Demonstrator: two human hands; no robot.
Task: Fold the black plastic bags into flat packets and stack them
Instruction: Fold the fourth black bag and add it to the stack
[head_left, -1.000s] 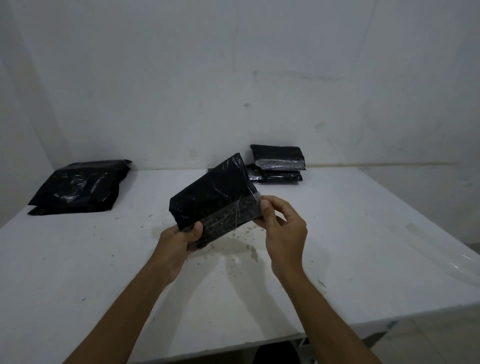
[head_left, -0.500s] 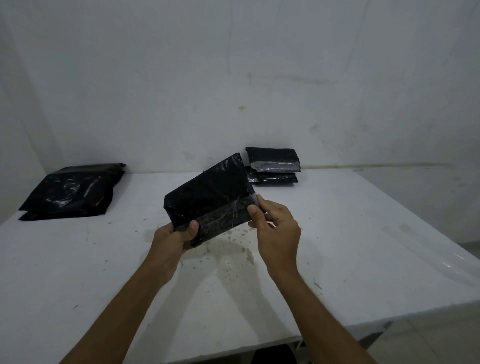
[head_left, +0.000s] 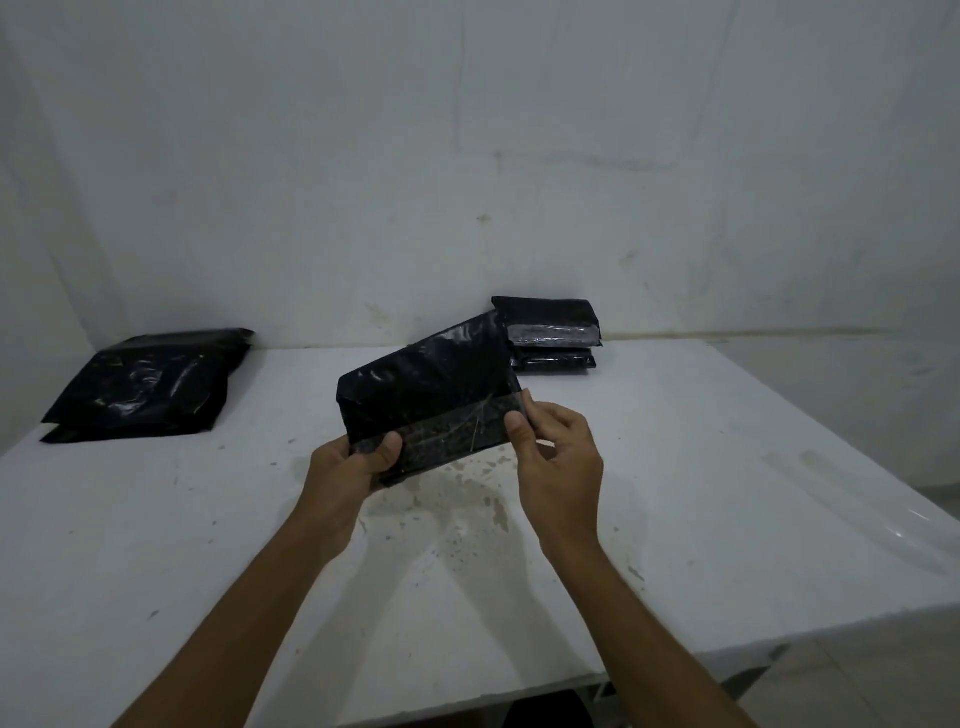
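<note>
**Packet pinched at both ends, above the table**

My left hand (head_left: 349, 470) clamps the lower left corner of the packet (head_left: 428, 387), thumb on the front face, fingers hidden behind. My right hand (head_left: 558, 460) pinches the right end of the clear strip (head_left: 452, 434) that runs along the packet's lower edge, thumb and forefinger closed on it. The packet hangs tilted in the air over the middle of the table (head_left: 675, 493), touching nothing else.

I judge it light and limp: thin glossy film, slick under the fingers and eager to spring open. The folded edges and corners look the firmest places to hold; the flat middle would only buckle. The strip looks like a sticky flap, though I cannot tell for sure.

The stack (head_left: 550, 332) of finished packets sits at the far edge against the wall (head_left: 467, 156), just right of the packet and partly hidden behind it. A pile (head_left: 150, 387) of unfolded bags lies far left, well apart. The way to the stack looks clear; the tabletop below is stained but bare.
</note>
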